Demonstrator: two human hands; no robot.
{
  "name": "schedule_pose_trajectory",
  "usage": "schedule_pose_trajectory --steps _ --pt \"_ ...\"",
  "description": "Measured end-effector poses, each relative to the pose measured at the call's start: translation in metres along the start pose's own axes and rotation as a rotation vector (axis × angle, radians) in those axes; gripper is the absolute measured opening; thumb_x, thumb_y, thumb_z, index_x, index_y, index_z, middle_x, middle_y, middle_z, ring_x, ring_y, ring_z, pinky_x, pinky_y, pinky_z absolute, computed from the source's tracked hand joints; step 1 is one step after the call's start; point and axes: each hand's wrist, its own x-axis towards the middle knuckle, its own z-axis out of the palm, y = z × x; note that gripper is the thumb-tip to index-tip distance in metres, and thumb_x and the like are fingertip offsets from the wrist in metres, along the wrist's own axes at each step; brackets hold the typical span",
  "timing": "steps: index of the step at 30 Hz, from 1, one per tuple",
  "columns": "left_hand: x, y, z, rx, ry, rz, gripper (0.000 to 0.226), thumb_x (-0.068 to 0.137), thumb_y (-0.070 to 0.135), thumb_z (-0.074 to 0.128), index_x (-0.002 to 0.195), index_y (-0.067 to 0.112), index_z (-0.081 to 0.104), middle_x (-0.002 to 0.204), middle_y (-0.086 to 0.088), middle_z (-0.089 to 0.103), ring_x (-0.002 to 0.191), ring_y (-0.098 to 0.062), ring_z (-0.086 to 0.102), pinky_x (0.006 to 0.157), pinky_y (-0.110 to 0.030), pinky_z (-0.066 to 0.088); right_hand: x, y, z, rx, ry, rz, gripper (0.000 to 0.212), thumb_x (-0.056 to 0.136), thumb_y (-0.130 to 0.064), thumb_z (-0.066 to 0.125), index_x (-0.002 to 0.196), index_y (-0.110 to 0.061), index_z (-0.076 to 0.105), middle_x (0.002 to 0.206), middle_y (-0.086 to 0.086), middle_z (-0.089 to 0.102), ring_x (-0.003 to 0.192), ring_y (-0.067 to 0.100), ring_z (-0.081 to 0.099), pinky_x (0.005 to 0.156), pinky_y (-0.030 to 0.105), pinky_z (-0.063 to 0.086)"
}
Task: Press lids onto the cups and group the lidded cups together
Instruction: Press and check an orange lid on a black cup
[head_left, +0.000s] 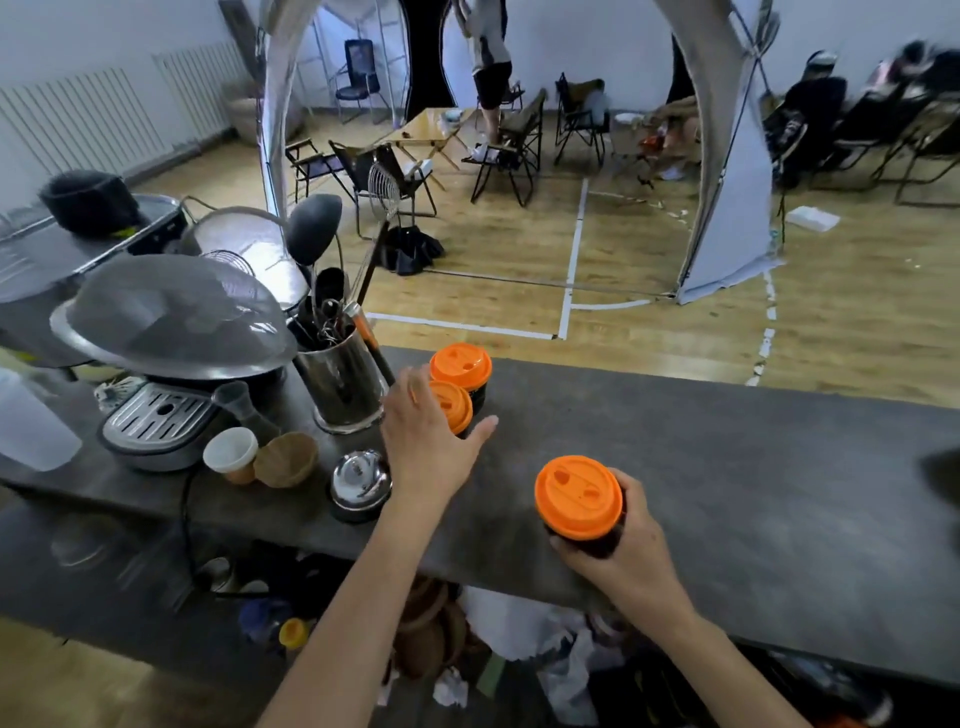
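Right hand (643, 546) round dark, orange-lidded cup (586, 544)

Three dark cups, orange lids (578, 497) pressed on.
The far cup (461, 366) and middle cup (454, 405) stand upright, touching; the near cup (586, 545) is well apart.

Matt orange plastic lids (578, 496) cap dark cups on a dull grey stone-like tabletop (727, 467), beside a glossy chrome bell (360, 480) and shiny steel utensil pot (343, 382).

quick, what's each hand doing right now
left hand: open, fingers spread, by the two grouped orange-lidded dark cups
right hand: grips a third orange-lidded dark cup
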Motion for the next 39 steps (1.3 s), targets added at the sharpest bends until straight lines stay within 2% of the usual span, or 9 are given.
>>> schedule_pose_trajectory --steps 3,9,14,20,24,27,30,34,39 --pt "0.001 -0.006 0.015 -0.003 0.039 0.031 0.080 0.077 0.036 0.087 0.137 0.004 0.046 0.134 -0.018 0.049 0.124 -0.041 0.051 0.103 -0.049 0.044 -0.001 0.017 -0.033 -0.023 0.075 0.034 0.096 0.061 -0.023 0.097 0.139 -0.033 0.041 0.130 -0.032 0.052 0.121 -0.005 0.053 0.102 0.031 0.047" --pt "-0.046 0.022 0.036 -0.134 0.114 0.134 0.074 0.075 0.028 0.089 0.136 0.011 0.052 0.133 -0.010 0.050 0.120 -0.030 0.050 0.100 -0.042 0.047 0.005 0.046 -0.099 -0.069 0.166 0.031 0.103 0.063 -0.022 0.094 0.146 -0.031 0.034 0.134 -0.043 0.040 0.127 -0.006 0.048 0.107 0.046 0.048" --pt "-0.086 0.095 0.075 -0.223 -0.013 0.325 0.080 0.080 0.033 0.086 0.146 0.017 0.044 0.141 -0.002 0.044 0.127 -0.020 0.043 0.103 -0.029 0.042 0.013 0.061 -0.148 -0.108 0.170 0.005 0.101 0.064 -0.017 0.094 0.143 -0.036 0.034 0.133 -0.039 0.042 0.126 0.008 0.052 0.105 0.020 0.044" --pt "-0.085 0.172 0.118 -0.287 -0.103 0.341 0.078 0.085 0.035 0.082 0.149 0.016 0.043 0.146 -0.003 0.043 0.133 -0.023 0.043 0.107 -0.025 0.036 0.005 0.080 -0.203 -0.136 0.173 0.063 0.098 0.066 -0.023 0.093 0.145 -0.029 0.035 0.133 -0.018 0.053 0.125 0.007 0.054 0.106 0.044 0.048" --pt "-0.090 0.197 0.133 -0.276 -0.093 0.334 0.084 0.082 0.037 0.084 0.151 0.016 0.041 0.150 -0.008 0.042 0.139 -0.027 0.042 0.113 -0.042 0.041 0.000 0.085 -0.224 -0.142 0.143 0.054 0.097 0.069 -0.029 0.092 0.146 -0.025 0.033 0.137 -0.012 0.050 0.127 0.005 0.050 0.109 0.036 0.045" --pt "-0.098 0.206 0.127 -0.120 -0.035 0.355 0.095 0.076 0.037 0.087 0.153 0.015 0.035 0.158 -0.013 0.035 0.150 -0.035 0.029 0.122 -0.056 0.027 -0.001 0.086 -0.232 -0.135 0.076 0.063 0.102 0.072 -0.036 0.089 0.150 -0.031 0.025 0.141 -0.018 0.042 0.131 -0.003 0.041 0.112 0.024 0.036" --pt "-0.111 0.228 0.105 -0.129 0.073 0.541 0.079 0.074 0.013 0.071 0.148 0.008 0.046 0.159 -0.014 0.037 0.155 -0.033 0.024 0.127 -0.055 0.015 -0.004 0.090 -0.243 -0.109 -0.043 0.045 0.110 0.075 -0.043 0.082 0.158 -0.032 0.011 0.150 -0.021 0.035 0.141 -0.004 0.033 0.116 0.021 0.028" --pt "-0.125 0.264 0.101 -0.269 0.073 0.660 0.047 0.090 0.013 0.053 0.137 0.009 0.060 0.143 -0.005 0.058 0.142 -0.021 0.047 0.123 -0.041 0.027 0.001 0.096 -0.248 -0.054 -0.090 0.056 0.126 0.070 -0.046 0.087 0.160 -0.027 0.000 0.148 -0.032 0.031 0.140 -0.009 0.033 0.115 0.017 0.028" --pt "-0.131 0.284 0.139 -0.418 -0.171 0.439 0.032 0.107 0.020 0.042 0.133 0.019 0.061 0.129 0.007 0.062 0.122 -0.005 0.054 0.109 -0.022 0.038 0.005 0.100 -0.239 0.044 -0.020 0.106 0.112 0.058 -0.057 0.087 0.149 -0.023 0.030 0.133 -0.021 0.053 0.121 -0.008 0.053 0.097 0.012 0.045"
